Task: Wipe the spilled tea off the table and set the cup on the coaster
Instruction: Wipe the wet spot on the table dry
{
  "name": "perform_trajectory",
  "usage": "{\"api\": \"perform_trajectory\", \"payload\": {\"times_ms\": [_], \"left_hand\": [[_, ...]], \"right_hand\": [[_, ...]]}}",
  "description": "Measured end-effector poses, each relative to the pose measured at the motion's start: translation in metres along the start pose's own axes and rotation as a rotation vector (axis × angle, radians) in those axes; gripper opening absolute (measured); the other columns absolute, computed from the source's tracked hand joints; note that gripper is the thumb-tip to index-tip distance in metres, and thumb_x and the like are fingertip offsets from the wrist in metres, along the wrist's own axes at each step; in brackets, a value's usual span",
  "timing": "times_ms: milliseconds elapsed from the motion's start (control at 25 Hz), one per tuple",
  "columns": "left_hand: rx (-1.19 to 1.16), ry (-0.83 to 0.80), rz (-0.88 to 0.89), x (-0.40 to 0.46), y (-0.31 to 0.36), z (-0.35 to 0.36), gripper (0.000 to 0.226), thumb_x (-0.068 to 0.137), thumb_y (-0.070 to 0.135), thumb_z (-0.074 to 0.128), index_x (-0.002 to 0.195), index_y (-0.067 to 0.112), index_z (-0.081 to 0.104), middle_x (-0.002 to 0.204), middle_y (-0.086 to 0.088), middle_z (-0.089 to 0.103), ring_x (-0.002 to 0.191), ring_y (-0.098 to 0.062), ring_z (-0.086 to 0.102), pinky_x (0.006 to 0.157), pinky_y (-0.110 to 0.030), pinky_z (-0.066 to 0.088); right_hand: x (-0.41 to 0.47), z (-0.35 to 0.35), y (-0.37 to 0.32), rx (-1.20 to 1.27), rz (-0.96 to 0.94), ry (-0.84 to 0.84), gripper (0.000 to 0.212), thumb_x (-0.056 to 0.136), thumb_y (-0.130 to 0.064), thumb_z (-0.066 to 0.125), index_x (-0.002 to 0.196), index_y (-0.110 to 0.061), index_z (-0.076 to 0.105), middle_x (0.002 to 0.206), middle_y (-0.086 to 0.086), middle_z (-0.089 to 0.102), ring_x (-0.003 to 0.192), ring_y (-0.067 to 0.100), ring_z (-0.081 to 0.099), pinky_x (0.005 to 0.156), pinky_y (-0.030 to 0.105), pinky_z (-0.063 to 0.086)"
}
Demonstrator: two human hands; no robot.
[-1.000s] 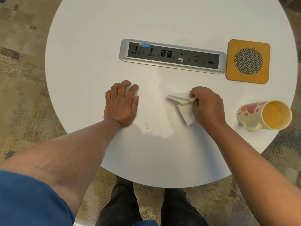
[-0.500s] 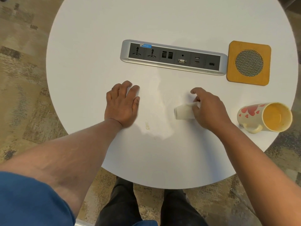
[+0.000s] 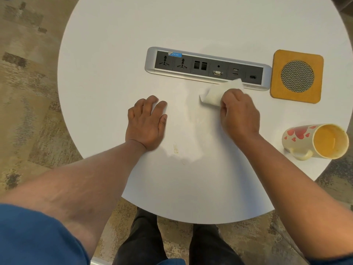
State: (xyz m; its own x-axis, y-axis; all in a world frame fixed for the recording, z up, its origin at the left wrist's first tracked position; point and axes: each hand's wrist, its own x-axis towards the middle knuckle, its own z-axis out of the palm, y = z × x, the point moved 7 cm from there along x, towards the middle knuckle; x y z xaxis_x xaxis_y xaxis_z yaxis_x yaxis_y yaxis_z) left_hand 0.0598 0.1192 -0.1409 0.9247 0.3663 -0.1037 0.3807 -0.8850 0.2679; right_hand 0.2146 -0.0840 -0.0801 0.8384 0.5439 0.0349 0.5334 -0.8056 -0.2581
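On the round white table (image 3: 114, 54), my right hand (image 3: 238, 113) grips a crumpled white tissue (image 3: 215, 93) and presses it on the tabletop just in front of the socket strip. A faint wet tea film (image 3: 193, 131) spreads between my hands. My left hand (image 3: 147, 121) lies flat on the table, fingers straight, holding nothing. The cream cup (image 3: 313, 141) with red hearts lies on its side at the right edge, mouth facing me, yellow inside. The square wooden coaster (image 3: 297, 76) with a woven round centre sits behind the cup, with nothing on it.
A grey socket strip (image 3: 208, 67) with power and data ports is set into the table's middle. A small pale scrap (image 3: 175, 148) lies near my left wrist. Patterned carpet surrounds the table, and my dark trouser legs show below its near edge.
My right hand has swept the tissue away from me, from the middle of the wet patch up to the socket strip. My left hand and the cup have stayed put.
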Motion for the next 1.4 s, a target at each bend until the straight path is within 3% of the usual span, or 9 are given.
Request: {"api": "perform_trajectory", "payload": {"times_ms": [120,320,640,760,960,1080,1200,1320,1400], "left_hand": [[0.001,0.001,-0.001,0.001,0.0,-0.001,0.036,0.102,0.034,0.041,0.137,0.026,0.046,0.145,-0.001,0.041,0.13,-0.034,0.035,0.101,-0.046,0.027],[0.005,0.021,0.011,0.0,0.0,-0.002,0.036,0.101,0.033,0.041,0.136,0.026,0.047,0.144,-0.001,0.041,0.128,-0.033,0.035,0.099,-0.045,0.028],[-0.004,0.012,0.015,0.001,-0.001,-0.005,0.045,0.093,0.022,0.039,0.136,0.026,0.047,0.145,-0.003,0.043,0.128,-0.034,0.037,0.1,-0.047,0.03],[0.008,0.028,0.013,0.0,0.001,-0.006,0.044,0.093,0.022,0.039,0.135,0.026,0.05,0.143,-0.003,0.045,0.128,-0.035,0.04,0.098,-0.046,0.031],[0.011,0.044,0.007,0.001,0.001,-0.007,0.043,0.091,0.021,0.039,0.132,0.025,0.051,0.141,-0.002,0.046,0.126,-0.034,0.039,0.097,-0.046,0.032],[0.007,0.052,0.004,0.0,0.002,-0.007,0.043,0.091,0.019,0.04,0.133,0.025,0.051,0.141,-0.002,0.046,0.126,-0.032,0.037,0.097,-0.045,0.031],[-0.001,0.042,-0.001,0.001,0.002,-0.006,0.043,0.091,0.016,0.044,0.133,0.025,0.05,0.141,-0.002,0.045,0.126,-0.032,0.037,0.098,-0.046,0.032],[0.001,0.037,-0.007,0.0,0.002,-0.006,0.043,0.092,0.017,0.043,0.133,0.026,0.05,0.141,-0.002,0.045,0.127,-0.033,0.037,0.101,-0.046,0.032],[-0.001,0.031,-0.007,0.0,0.002,-0.005,0.043,0.092,0.018,0.041,0.134,0.026,0.049,0.142,-0.002,0.045,0.128,-0.033,0.037,0.101,-0.046,0.032]], "right_hand": [[0.002,0.014,0.004,0.077,0.034,-0.062,0.032,0.09,-0.004,0.05,0.12,-0.012,0.058,0.116,0.011,0.064,0.097,0.039,0.056,0.07,0.042,0.05],[-0.001,0.041,-0.029,0.065,-0.106,-0.234,0.037,0.095,-0.009,0.054,0.13,-0.01,0.064,0.144,0.015,0.055,0.13,0.044,0.045,0.097,0.051,0.048],[-0.091,0.067,-0.107,0.161,-0.634,-0.333,0.051,0.086,-0.01,0.033,0.121,-0.013,0.071,0.135,0.007,0.064,0.13,0.04,0.054,0.079,0.047,0.059],[-0.131,0.062,-0.105,0.144,-0.738,-0.362,0.044,0.087,-0.008,0.043,0.118,-0.017,0.072,0.136,0.0,0.064,0.132,0.034,0.054,0.077,0.04,0.058],[-0.163,0.051,-0.058,0.158,-0.744,-0.392,0.039,0.078,-0.007,0.07,0.116,-0.018,0.074,0.134,-0.004,0.065,0.132,0.029,0.054,0.081,0.042,0.058],[-0.151,0.029,-0.028,0.258,-0.536,-0.219,0.03,0.079,-0.007,0.067,0.105,-0.017,0.078,0.122,-0.005,0.071,0.12,0.025,0.064,0.081,0.037,0.058],[-0.114,0.006,0.006,0.642,0.089,-0.1,0.039,0.086,0.004,0.06,0.112,-0.023,0.074,0.113,-0.016,0.069,0.103,0.006,0.068,0.091,0.015,0.048],[-0.078,-0.002,0.03,0.997,0.523,-0.049,0.044,0.09,0.001,0.052,0.11,-0.038,0.059,0.087,-0.01,0.07,0.075,0.005,0.061,0.073,0.028,0.048],[-0.058,-0.006,0.042,1.046,0.616,-0.043,0.046,0.089,0.0,0.049,0.097,-0.045,0.057,0.079,-0.005,0.07,0.073,0.015,0.06,0.067,0.038,0.05]]}}
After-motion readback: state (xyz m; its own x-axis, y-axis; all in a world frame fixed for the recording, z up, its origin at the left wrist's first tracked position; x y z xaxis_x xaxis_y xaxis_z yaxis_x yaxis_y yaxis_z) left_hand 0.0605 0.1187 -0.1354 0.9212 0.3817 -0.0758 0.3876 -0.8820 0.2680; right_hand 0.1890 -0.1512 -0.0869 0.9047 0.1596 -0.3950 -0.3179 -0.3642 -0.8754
